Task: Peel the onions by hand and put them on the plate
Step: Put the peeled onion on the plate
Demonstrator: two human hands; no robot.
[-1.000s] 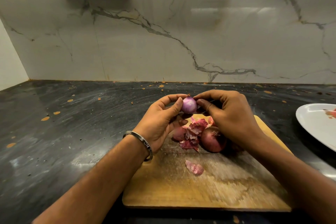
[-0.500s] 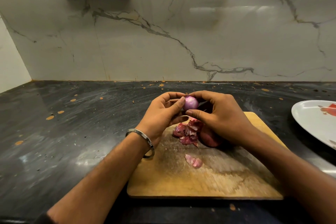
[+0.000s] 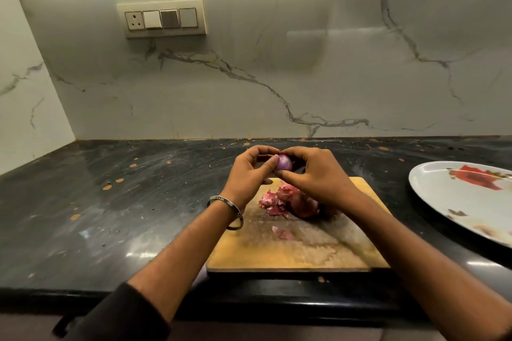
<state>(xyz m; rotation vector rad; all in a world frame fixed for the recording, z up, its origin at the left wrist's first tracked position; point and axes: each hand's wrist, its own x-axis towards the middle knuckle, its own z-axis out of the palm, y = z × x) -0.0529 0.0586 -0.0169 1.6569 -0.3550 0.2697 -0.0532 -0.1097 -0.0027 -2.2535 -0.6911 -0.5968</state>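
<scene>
Head view: left hand (image 3: 246,174) and right hand (image 3: 315,174) both pinch the small onion (image 3: 284,162) above the board's (image 3: 291,255) far edge; strip remaining skin gently, rotating it, before reaching for the plate (image 3: 443,196) at right.

Bracelet (image 3: 225,204) on the left wrist: engraved capitals, partly turned away; the visible end reads "RAM", possibly preceded by further letters too blurred to read. Switch panel (image 3: 162,19) and plate (image 3: 432,196): no readable text.
</scene>
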